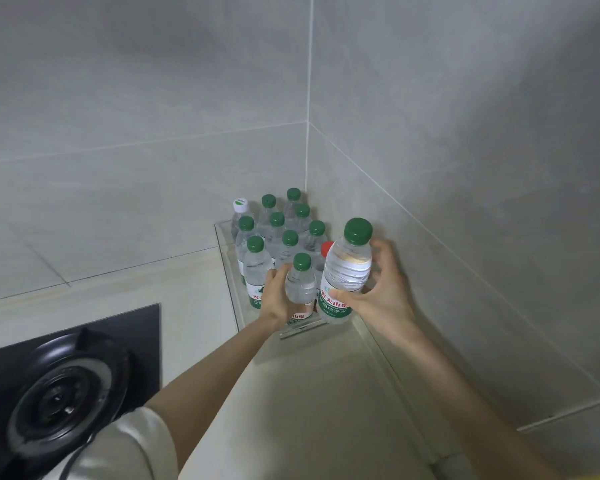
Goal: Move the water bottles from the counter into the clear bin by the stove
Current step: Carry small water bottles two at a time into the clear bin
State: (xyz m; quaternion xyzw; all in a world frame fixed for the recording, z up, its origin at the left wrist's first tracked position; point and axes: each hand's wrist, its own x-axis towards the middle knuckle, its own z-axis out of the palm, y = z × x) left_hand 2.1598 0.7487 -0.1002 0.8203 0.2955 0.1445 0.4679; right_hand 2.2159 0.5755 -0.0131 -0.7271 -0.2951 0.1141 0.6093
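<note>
A clear bin (226, 258) stands in the counter's far corner against the tiled walls. Several green-capped water bottles (277, 233) stand upright inside it, along with one white-capped bottle (240, 211) at the back left and a red-capped bottle (326, 249) near the front right. My left hand (274, 299) grips a small green-capped bottle (300, 285) at the bin's front edge. My right hand (383, 289) holds a larger green-capped bottle (345, 271) tilted slightly, raised above the bin's front right corner.
A black gas stove (63, 386) with its burner lies at the lower left. The cream counter (309, 403) runs from the bin toward me. Grey tiled walls (465, 202) close in on the back and right.
</note>
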